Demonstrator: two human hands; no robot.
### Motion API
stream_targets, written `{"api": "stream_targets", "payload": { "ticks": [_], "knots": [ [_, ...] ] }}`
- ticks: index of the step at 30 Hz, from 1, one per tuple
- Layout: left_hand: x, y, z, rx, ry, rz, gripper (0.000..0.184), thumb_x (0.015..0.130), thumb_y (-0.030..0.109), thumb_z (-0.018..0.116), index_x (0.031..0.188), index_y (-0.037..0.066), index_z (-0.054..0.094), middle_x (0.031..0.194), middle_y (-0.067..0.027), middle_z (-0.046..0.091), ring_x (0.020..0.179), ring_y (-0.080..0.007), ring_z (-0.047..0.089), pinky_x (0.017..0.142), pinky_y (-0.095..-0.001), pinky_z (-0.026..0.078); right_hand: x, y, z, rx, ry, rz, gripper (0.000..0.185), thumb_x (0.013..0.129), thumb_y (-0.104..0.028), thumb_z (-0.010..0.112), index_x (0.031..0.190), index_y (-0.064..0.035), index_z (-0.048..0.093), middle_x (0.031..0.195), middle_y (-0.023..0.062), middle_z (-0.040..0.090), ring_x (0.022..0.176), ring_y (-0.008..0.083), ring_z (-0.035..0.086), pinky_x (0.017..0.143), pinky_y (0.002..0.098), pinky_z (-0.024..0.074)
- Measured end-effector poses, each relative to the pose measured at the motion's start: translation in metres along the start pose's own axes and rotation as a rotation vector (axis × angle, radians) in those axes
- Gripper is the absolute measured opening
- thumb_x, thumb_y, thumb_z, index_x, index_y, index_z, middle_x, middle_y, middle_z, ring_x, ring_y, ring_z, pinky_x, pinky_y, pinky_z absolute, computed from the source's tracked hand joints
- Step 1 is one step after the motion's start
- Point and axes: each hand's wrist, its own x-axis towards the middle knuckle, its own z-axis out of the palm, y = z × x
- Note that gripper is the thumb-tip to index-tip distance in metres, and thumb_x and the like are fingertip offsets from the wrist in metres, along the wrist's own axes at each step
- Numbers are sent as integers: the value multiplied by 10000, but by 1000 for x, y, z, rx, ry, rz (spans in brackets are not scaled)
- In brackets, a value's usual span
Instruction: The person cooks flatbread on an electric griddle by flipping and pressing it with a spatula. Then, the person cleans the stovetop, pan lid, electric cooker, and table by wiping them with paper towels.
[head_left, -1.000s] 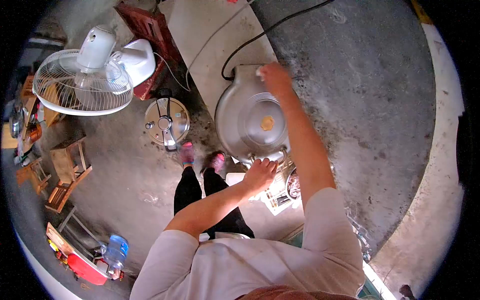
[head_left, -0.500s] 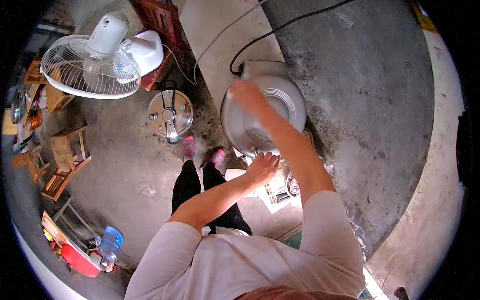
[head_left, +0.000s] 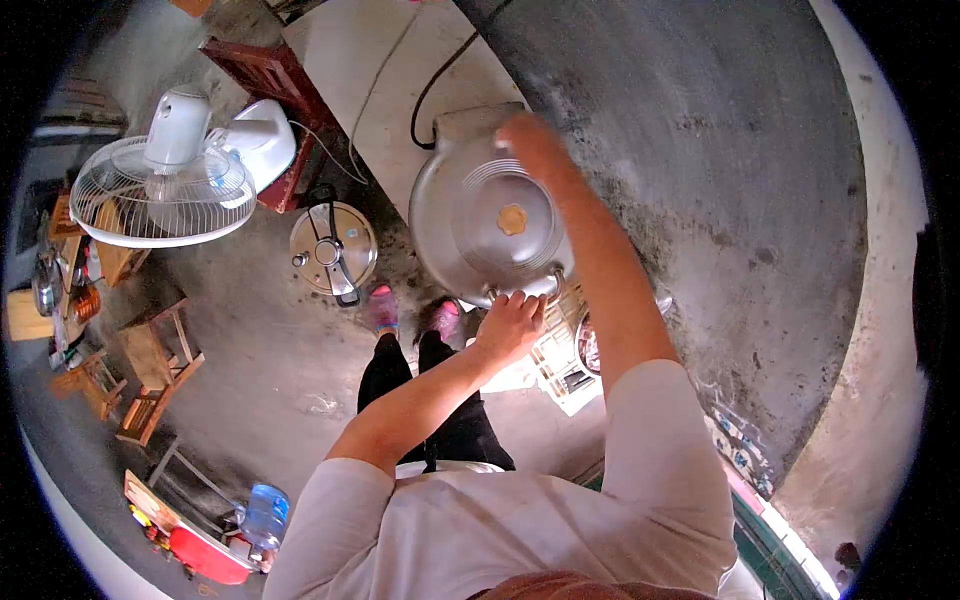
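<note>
A round metal appliance with a silver lid (head_left: 460, 230) lies in front of me, a tan flower-shaped mark (head_left: 512, 220) near its middle. My left hand (head_left: 512, 325) is closed on the metal handle (head_left: 492, 295) at the lid's near edge. Over the far side of the lid, close to the hinge end, is my right hand (head_left: 532, 142). It is blurred and closed, with something small and pale at its fingertips that I cannot make out.
A white fan (head_left: 165, 195) and a dark red chair (head_left: 275, 75) stand at the left. A pressure cooker (head_left: 355, 240) is on the floor. A black cable (head_left: 435, 85) runs behind the appliance. Wooden stools (head_left: 150, 355) and a water bottle (head_left: 265, 515) are farther left.
My right hand has swept from the far edge to the lid's left side, then back to the far side. My left hand has stayed at the handle. The view has shifted.
</note>
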Motion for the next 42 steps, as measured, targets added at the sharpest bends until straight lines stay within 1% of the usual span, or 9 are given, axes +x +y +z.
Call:
{"api": "stream_targets", "payload": {
  "ticks": [6, 8, 10, 14, 19, 26, 28, 35, 42],
  "knots": [
    [0, -2, -2, 12, -19, 9, 410, 681, 149, 520, 1057, -12, 530, 863, -73, 518, 819, -216, 492, 689, -357, 418, -95, 35, -28, -128, 227, 285, 95, 785, -107, 507, 777, -59, 588, 838, 145, 539, 753, 308, 536, 673, 397, 436],
    [-1, -2, 1, -7, -40, 7, 431, 682, 145, 516, 1082, -17, 511, 876, -78, 515, 835, -219, 491, 703, -364, 415, -130, 37, -14, -20, 97, 629, 78, 771, -105, 524, 770, -55, 585, 812, 136, 540, 734, 306, 534, 666, 405, 435],
    [0, -3, 3, 17, -70, 2, 446, 681, 149, 519, 1095, -16, 502, 879, -77, 515, 849, -222, 487, 708, -368, 412, -175, 18, 10, 54, 388, 373, 87, 770, -110, 516, 757, -47, 576, 781, 139, 540, 724, 309, 528, 649, 408, 429],
    [1, -3, 1, -2, -25, 7, 455, 673, 134, 529, 1102, -14, 498, 868, -72, 510, 850, -218, 486, 703, -368, 411, -205, 3, 29, 106, 318, 342, 100, 777, -118, 506, 756, -44, 570, 767, 146, 532, 737, 322, 524, 637, 415, 427],
    [0, -4, -1, 53, 8, 31, 393, 694, 155, 509, 1051, -2, 555, 853, -39, 523, 811, -193, 487, 655, -335, 423, -110, -2, -8, -182, 195, 377, 136, 718, -115, 532, 823, -46, 585, 867, 158, 569, 817, 288, 559, 740, 396, 450],
    [1, -5, -5, 67, -46, 27, 399, 697, 147, 510, 1067, 0, 540, 853, -47, 524, 815, -194, 494, 659, -339, 423, -73, 21, 4, -245, 358, -68, 100, 765, -129, 516, 797, -79, 597, 840, 131, 538, 855, 299, 521, 759, 397, 430],
    [2, -5, -7, 54, -17, 31, 403, 699, 149, 512, 1072, -3, 532, 847, -54, 526, 808, -196, 501, 655, -345, 421, -120, 19, 1, -183, 102, 352, 81, 752, -96, 534, 793, -71, 600, 846, 127, 548, 860, 290, 530, 748, 389, 437],
    [2, -8, -5, 28, 27, 57, 371, 690, 131, 512, 1037, 11, 556, 818, -52, 528, 787, -203, 505, 647, -348, 420, -233, -35, 56, 443, 399, 781, 85, 757, -113, 593, 817, -53, 603, 786, 109, 576, 701, 209, 586, 619, 297, 464],
    [1, -8, 0, 69, -9, 74, 363, 686, 129, 512, 1031, 28, 566, 824, -52, 519, 799, -212, 500, 646, -341, 422, -201, -12, 48, 454, 683, 707, 147, 782, -196, 562, 824, -63, 607, 795, 135, 599, 733, 307, 587, 653, 384, 466]
  ]
}}
